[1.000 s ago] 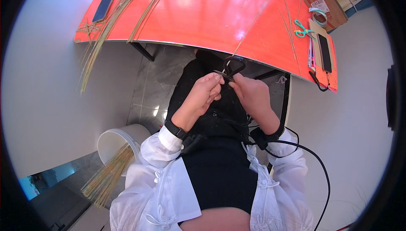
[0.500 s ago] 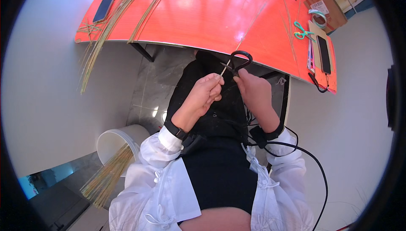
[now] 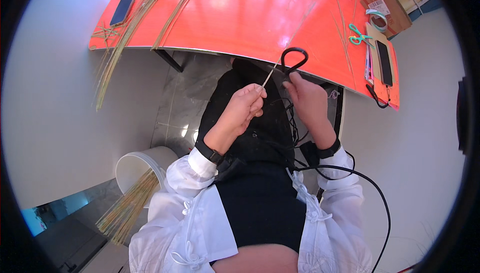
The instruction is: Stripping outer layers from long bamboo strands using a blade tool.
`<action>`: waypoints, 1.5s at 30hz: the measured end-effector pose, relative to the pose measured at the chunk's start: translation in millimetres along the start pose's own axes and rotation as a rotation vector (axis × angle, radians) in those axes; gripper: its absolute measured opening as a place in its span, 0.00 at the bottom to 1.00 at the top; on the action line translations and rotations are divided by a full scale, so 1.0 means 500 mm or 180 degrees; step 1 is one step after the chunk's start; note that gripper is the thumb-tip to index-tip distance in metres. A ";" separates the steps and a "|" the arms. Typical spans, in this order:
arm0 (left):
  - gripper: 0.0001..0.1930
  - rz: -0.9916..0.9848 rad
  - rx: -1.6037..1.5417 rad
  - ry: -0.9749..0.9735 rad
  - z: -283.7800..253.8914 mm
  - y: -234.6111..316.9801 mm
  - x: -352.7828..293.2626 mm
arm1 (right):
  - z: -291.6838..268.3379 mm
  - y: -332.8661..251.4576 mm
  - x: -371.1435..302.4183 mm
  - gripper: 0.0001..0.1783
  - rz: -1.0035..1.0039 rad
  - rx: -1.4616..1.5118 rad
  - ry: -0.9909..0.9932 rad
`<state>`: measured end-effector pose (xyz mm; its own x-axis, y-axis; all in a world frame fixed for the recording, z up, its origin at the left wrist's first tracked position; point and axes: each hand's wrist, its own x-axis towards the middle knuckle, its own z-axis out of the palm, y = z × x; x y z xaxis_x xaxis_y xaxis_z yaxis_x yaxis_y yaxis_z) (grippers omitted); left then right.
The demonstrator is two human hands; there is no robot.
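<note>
Since a second ago the right hand (image 3: 311, 102) and the black-handled scissors (image 3: 287, 72) have shifted up along the pale strip (image 3: 268, 78), away from the left fingertips; the left hand (image 3: 245, 106) has hardly stirred. From where I stand, the left hand is pinched together on the strip's near end, out in front of the near edge of the surface (image 3: 235, 23), probably to keep it steady. The strip runs from that pinch toward the near edge. The right hand is clamped on the scissors low down, by the blades, with a handle loop sticking up past it; I'd guess that short hold gives finer control. One blade points left at the strip, but whether it touches I can't tell.

Long strips (image 3: 123, 32) lie near the surface's left end and jut over the near edge, perhaps just because they're longer than the surface is deep. Toward the right edge, green scissors (image 3: 360, 36) sit within reach, near a phone (image 3: 384, 63) lying on a flat stack by the near right corner. Down beside the person's left sleeve, a tilted white bucket (image 3: 165, 159) has a strip bundle (image 3: 129, 205) leaning out of its mouth, which likely keeps it gathered.
</note>
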<state>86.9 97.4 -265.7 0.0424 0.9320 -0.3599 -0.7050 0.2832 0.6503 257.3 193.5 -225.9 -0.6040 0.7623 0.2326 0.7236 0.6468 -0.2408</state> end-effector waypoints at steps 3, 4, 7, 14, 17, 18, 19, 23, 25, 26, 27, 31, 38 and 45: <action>0.11 -0.0004 -0.0018 -0.0073 -0.004 0.000 0.004 | -0.001 -0.020 -0.023 0.11 -0.0203 0.0109 -0.0029; 0.11 -0.0024 0.0006 -0.0051 -0.004 -0.001 0.003 | -0.002 -0.028 -0.029 0.12 -0.0402 0.0253 -0.0081; 0.11 -0.0014 0.0005 -0.0047 -0.001 -0.002 0.002 | 0.000 -0.002 -0.011 0.12 -0.0284 0.0076 -0.0067; 0.12 -0.0034 0.0029 -0.0005 -0.007 0.001 0.003 | -0.003 -0.027 -0.020 0.12 -0.0516 0.0176 -0.0196; 0.12 -0.0008 0.0277 0.0031 0.002 0.008 -0.004 | -0.005 -0.018 -0.002 0.12 -0.0277 0.0050 -0.0085; 0.12 -0.0008 0.0278 0.0030 0.005 0.012 -0.008 | -0.004 -0.017 0.000 0.12 -0.0202 0.0032 -0.0091; 0.13 -0.0024 0.0470 0.0038 0.005 0.015 -0.016 | -0.004 -0.016 0.001 0.12 -0.0129 0.0015 -0.0097; 0.13 -0.0164 0.0703 0.0150 -0.007 0.011 -0.036 | 0.001 -0.015 0.002 0.12 -0.0122 0.0015 -0.0047; 0.12 -0.0038 0.0593 0.0062 -0.011 0.005 -0.032 | 0.003 -0.023 -0.004 0.12 -0.0123 0.0043 -0.0069; 0.12 0.0084 0.0487 -0.0035 -0.012 0.002 -0.031 | 0.005 -0.031 -0.013 0.12 -0.0129 0.0045 -0.0072; 0.12 0.0084 0.0485 -0.0036 -0.010 0.001 -0.030 | 0.008 -0.040 -0.027 0.12 -0.0303 0.0162 -0.0124; 0.12 -0.0045 0.0114 -0.0051 -0.011 -0.001 -0.028 | 0.010 -0.020 -0.014 0.11 -0.0338 0.0139 -0.0060; 0.11 -0.0322 -0.0809 -0.0407 -0.019 -0.001 -0.019 | 0.003 -0.031 -0.027 0.12 -0.0554 0.0280 -0.0216; 0.11 -0.0384 -0.1113 -0.0485 -0.015 -0.001 -0.020 | 0.000 -0.028 -0.021 0.12 -0.0314 0.0179 -0.0092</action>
<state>81.3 86.4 -267.4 0.2255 0.9271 -0.2995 -0.8859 0.3230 0.3330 253.7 176.4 -225.2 -0.6814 0.6946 0.2307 0.6407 0.7184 -0.2708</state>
